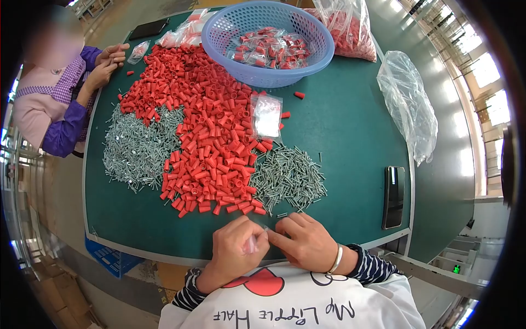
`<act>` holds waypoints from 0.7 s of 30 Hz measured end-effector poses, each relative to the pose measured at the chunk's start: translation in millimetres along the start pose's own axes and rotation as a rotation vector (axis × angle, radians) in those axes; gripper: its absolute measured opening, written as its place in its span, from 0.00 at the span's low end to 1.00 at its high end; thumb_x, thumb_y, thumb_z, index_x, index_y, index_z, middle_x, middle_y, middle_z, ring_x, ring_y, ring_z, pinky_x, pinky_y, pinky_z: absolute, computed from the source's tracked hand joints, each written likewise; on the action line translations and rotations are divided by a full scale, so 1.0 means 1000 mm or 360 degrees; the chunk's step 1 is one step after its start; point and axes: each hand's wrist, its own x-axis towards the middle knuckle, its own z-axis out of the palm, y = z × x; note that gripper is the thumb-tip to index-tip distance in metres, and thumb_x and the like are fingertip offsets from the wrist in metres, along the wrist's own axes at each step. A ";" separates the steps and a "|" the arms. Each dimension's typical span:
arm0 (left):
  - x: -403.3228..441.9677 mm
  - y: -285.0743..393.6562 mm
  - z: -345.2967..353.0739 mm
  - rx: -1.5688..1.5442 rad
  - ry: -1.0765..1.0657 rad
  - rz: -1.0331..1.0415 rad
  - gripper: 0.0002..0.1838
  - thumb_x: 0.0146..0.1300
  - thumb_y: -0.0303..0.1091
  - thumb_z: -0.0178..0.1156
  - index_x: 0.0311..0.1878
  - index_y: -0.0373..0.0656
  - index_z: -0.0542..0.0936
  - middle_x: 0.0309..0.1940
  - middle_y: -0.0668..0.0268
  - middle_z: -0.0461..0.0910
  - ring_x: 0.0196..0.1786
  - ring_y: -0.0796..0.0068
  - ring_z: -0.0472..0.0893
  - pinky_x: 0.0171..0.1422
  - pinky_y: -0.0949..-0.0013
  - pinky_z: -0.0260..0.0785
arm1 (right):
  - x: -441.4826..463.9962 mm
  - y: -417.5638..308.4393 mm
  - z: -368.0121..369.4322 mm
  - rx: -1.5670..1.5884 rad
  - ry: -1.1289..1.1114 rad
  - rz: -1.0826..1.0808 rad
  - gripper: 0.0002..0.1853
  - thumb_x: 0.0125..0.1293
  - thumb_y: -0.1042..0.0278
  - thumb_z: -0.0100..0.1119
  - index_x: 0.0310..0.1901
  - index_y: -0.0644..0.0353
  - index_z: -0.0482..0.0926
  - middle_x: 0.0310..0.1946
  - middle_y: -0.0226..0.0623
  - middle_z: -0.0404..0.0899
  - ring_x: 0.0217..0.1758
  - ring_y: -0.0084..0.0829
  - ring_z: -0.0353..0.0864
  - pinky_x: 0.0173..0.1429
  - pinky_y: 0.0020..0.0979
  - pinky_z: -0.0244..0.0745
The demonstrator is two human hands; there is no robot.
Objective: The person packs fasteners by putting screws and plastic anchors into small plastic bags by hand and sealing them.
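At the table's near edge my left hand (239,245) is curled closed, with a bit of small clear plastic bag (251,244) showing inside its fist. My right hand (304,242) pinches beside it, fingertips meeting the left at what looks like the same bag's edge; what the bag contains is hidden. Just beyond my hands lies a large heap of red ridged plastic caps (211,159). A pile of small metal screws (291,176) sits to its right. Packets in clear film (267,118) rest at the right side of the caps.
A blue perforated basket (263,78) holds several bagged red pieces. Behind it stands a big clear bag of red caps (350,35). More screws (139,145) lie left. A phone (393,197) and loose plastic bag (405,98) are at right. A co-worker (60,104) sits left.
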 end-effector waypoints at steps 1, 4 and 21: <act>0.000 0.000 -0.001 0.0018 -0.0017 0.0034 0.06 0.51 0.22 0.67 0.28 0.40 0.77 0.22 0.64 0.73 0.21 0.67 0.72 0.26 0.67 0.62 | -0.001 -0.001 -0.002 -0.0089 -0.0089 0.0004 0.14 0.56 0.71 0.60 0.45 0.59 0.81 0.36 0.35 0.72 0.39 0.35 0.74 0.44 0.33 0.72; -0.001 0.006 -0.004 -0.0061 -0.0203 0.0038 0.06 0.52 0.23 0.67 0.29 0.40 0.77 0.22 0.64 0.73 0.22 0.66 0.72 0.26 0.67 0.63 | -0.008 -0.002 0.000 -0.0194 -0.0229 0.0014 0.12 0.57 0.67 0.59 0.43 0.56 0.81 0.33 0.32 0.70 0.39 0.33 0.73 0.44 0.32 0.71; -0.007 -0.002 -0.003 0.0320 -0.0282 0.0087 0.13 0.50 0.30 0.75 0.40 0.46 0.86 0.23 0.67 0.72 0.27 0.67 0.77 0.29 0.65 0.69 | -0.025 0.007 -0.017 0.0108 0.0221 -0.0049 0.12 0.51 0.74 0.67 0.39 0.57 0.81 0.34 0.31 0.77 0.34 0.32 0.77 0.37 0.33 0.73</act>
